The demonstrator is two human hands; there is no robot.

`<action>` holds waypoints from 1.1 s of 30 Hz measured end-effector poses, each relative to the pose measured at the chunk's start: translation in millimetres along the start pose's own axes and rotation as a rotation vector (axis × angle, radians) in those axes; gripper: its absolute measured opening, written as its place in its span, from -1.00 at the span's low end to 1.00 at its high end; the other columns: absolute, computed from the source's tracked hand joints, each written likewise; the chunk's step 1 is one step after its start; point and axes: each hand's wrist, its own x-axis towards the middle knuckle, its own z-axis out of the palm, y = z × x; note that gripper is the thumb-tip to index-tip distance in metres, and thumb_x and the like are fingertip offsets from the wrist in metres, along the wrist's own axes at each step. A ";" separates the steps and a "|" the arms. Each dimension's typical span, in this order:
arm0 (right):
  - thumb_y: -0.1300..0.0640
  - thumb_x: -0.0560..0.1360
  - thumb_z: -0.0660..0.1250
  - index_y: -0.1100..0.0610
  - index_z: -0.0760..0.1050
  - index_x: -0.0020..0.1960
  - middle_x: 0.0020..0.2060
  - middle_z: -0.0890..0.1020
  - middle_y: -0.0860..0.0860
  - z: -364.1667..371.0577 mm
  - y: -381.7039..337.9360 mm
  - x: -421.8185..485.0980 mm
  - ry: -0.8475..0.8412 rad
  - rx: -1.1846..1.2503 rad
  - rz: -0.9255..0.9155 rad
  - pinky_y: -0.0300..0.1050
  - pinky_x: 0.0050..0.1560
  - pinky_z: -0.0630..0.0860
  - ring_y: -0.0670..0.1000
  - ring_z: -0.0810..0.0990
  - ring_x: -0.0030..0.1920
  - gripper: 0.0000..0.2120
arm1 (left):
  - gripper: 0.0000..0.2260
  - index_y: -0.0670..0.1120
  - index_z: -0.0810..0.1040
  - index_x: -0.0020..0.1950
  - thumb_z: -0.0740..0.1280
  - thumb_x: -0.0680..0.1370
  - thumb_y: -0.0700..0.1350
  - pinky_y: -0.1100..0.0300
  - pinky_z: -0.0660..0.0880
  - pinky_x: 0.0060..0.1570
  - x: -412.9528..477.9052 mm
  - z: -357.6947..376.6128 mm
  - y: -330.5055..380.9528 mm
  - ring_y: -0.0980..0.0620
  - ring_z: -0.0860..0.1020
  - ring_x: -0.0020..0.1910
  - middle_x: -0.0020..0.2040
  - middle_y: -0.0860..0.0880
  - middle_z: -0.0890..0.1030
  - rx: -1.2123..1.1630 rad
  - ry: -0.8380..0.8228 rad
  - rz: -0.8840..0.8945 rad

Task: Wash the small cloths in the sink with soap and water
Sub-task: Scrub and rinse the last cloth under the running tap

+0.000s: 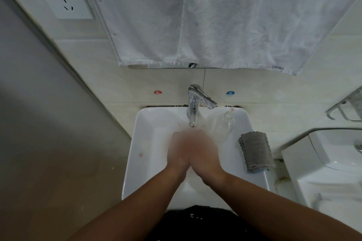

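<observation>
On my feed both hands meet over the sink [137,162] basin, just below the faucet [193,112] spout: left hand [179,150] and right hand [204,152] are pressed together palm to palm, wrists apart. They are blurred, so I cannot tell how the fingers lie or whether anything is caught between them. The one cloth [256,151] I can see is grey, folded, lying on the sink's right rim, apart from the hands. A clear bottle [225,125] stands at the back right of the sink, beside the faucet. A white towel [215,15] hangs on the wall above.
</observation>
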 end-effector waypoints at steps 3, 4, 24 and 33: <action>-0.09 0.63 0.26 0.00 0.50 -0.11 -0.26 0.63 -0.10 -5.0 -4.1 14.1 0.078 -0.009 -0.066 -0.24 -0.14 0.54 -0.16 0.61 -0.23 -0.78 | -0.71 -0.05 0.50 0.01 0.11 0.70 0.11 0.07 0.55 -0.28 -8.6 3.4 -0.7 0.03 0.59 -0.24 -0.14 0.00 0.62 -0.047 -0.081 -0.022; -0.10 0.63 0.25 0.01 0.52 -0.10 -0.25 0.64 -0.09 -6.4 -1.3 21.1 0.103 0.018 -0.022 -0.15 -0.10 0.58 -0.14 0.63 -0.22 -0.77 | -0.69 -0.03 0.50 -0.04 0.12 0.69 0.13 0.09 0.50 -0.35 -11.5 4.8 0.7 0.07 0.54 -0.34 -0.23 0.01 0.60 -0.046 -0.090 -0.015; -0.06 0.66 0.21 0.04 0.50 -0.03 -0.23 0.64 -0.11 -5.4 0.5 17.1 0.084 -0.048 -0.055 -0.21 -0.12 0.54 -0.14 0.62 -0.19 -0.79 | -0.74 0.03 0.51 -0.03 0.12 0.69 0.11 0.11 0.56 -0.13 -8.6 8.0 1.8 0.06 0.63 -0.10 -0.13 0.05 0.64 -0.049 -0.069 0.000; -0.15 0.65 0.19 0.03 0.51 -0.13 -0.26 0.64 -0.07 -4.9 -2.1 5.0 0.046 -0.055 -0.029 -0.19 -0.12 0.54 -0.14 0.61 -0.22 -0.68 | -0.81 -0.01 0.43 0.04 0.11 0.69 0.04 -0.01 0.58 -0.01 -1.9 2.3 -2.5 -0.03 0.60 -0.06 -0.06 -0.01 0.60 0.045 -0.004 0.076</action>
